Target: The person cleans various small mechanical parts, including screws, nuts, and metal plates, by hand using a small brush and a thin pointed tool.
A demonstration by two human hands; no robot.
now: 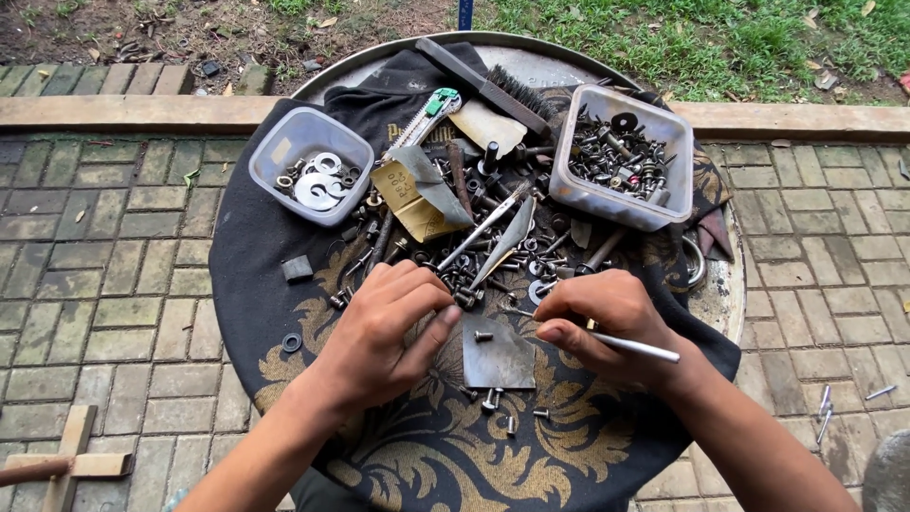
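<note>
Steel rod [633, 347] lies pinched in the right hand [607, 322] grip above a grey plate [500, 357] on the cloth-covered worktop [720, 294], while the left hand [384, 332] (fingers curled narrow, contents indiscernible) rests beside scattered bolts [493, 265].

Grey-green brick paving [104, 256] covers the ground from nine o'clock round to three, its joints mossy and dark. A pale stone kerb [123, 112] runs across the upper part, and beyond it, at eleven o'clock, lies bare soil [171, 38] strewn with dry leaves; grass [720, 38] fills the one o'clock corner. A wooden cross-shaped piece [66, 463] rests at seven o'clock (outdoors, soft even daylight).
</note>
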